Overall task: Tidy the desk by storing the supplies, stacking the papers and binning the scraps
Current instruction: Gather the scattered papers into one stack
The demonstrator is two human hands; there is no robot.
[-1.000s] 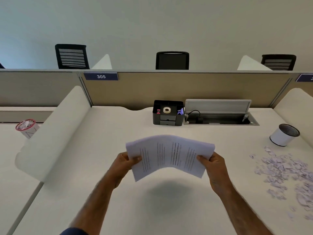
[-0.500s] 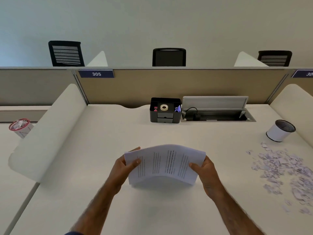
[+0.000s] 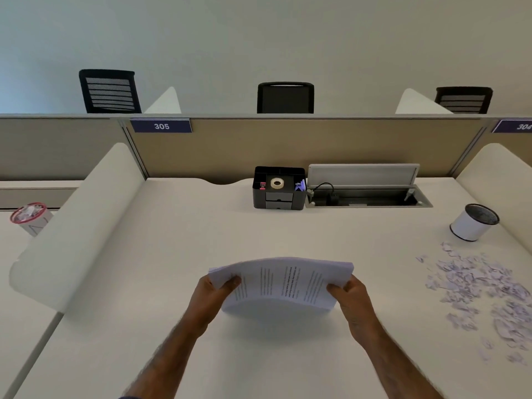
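I see the fingers (image 3: pixel 231 282) of my left hand (image 3: pixel 214 298) curled round the left end of the stack of papers (image 3: pixel 283 283), thumb on top, and my right hand (image 3: pixel 352 300) grips the right end the same way. The stack arches upward between the two hands, printed side facing me, over the middle of the bench (image 3: pixel 201 240) towards its near edge. I cannot tell whether its lower edge touches the surface. Torn paper scraps (image 3: pixel 475 286) lie scattered along the right edge, well apart from the stack. Beyond them, near the far right corner, stands a white bin (image 3: pixel 473 223) with a black mesh inside. At the middle of the far edge sits a black organiser (image 3: pixel 278 188) holding a tape roll (image 3: pixel 277 183), just beside an open cable hatch (image 3: pixel 365 194).
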